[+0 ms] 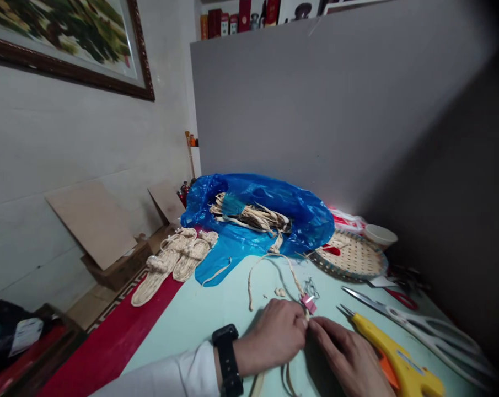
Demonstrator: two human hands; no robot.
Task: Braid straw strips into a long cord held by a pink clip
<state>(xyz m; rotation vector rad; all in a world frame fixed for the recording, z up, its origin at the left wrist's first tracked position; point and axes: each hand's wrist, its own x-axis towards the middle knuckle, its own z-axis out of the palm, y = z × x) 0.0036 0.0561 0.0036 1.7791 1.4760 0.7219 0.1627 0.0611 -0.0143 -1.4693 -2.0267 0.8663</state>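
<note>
My left hand (279,330), with a black watch on its wrist, is closed with its fingertips pinching a pale plant-fibre strand (307,316). My right hand (350,353) meets it there, thumb and fingers pinched on the same strand. Just beyond the fingertips a pink clip (309,303) grips the strand. From the clip a long loose end (290,266) curves back and to the left over the table. More strips (289,380) hang below the hands. The exact point of grip is partly hidden by the fingers.
Behind lies a blue plastic bag (311,215) with a bundle of dried strips (257,216). Woven sandals (166,264) sit left on a red cloth (108,342). At right are a yellow glue gun (398,353), large scissors (423,325), a woven tray (352,256) and a bowl (380,234).
</note>
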